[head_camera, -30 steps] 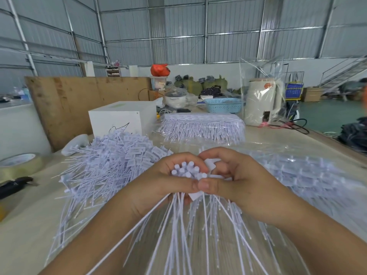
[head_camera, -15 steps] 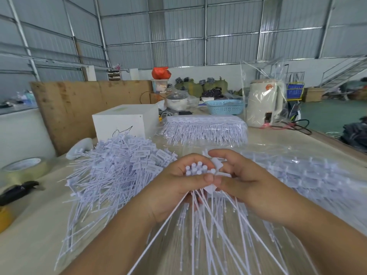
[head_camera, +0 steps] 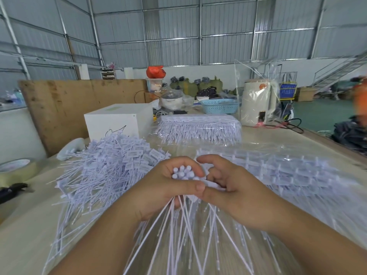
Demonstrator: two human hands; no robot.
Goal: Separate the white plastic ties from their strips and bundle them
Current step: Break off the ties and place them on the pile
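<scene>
Head view, looking down over a pale worktable [head_camera: 23, 231].

Centre frame: left hand [head_camera: 164, 187] curled round a bunch of white plastic ties [head_camera: 182, 173]. Round head ends stick up out of the fist; thin tails fan down toward the bottom edge, crossing one another. Thumb lies across the front of the bunch.

Right hand [head_camera: 236, 193] just beside the left, thumb tips touching or nearly so. Its fingers are curled and pinch a white tie piece [head_camera: 213, 185] against the bunch. Cannot tell whether that piece is a single tie or part of a strip.

Left of centre: loose heap of separated ties [head_camera: 111, 165] with small printed tags, tails spreading toward the lower left.

Right of centre: tie strips under clear plastic film [head_camera: 288, 173], blurred toward the right edge.

Upper centre: wrapped block of tie strips [head_camera: 198, 128] lying flat. White box [head_camera: 117, 122] to its left, plywood board [head_camera: 79, 104] leaning behind it.

Left edge: roll of tape [head_camera: 15, 168]; a black tool [head_camera: 12, 190] below it, type unclear.

Far end of the table: blue basket [head_camera: 219, 106], white appliance in a clear bag [head_camera: 259, 104], red bag [head_camera: 155, 72] on a container. Person in orange [head_camera: 359, 100] at right edge, blurred. Corrugated metal walls behind.
</scene>
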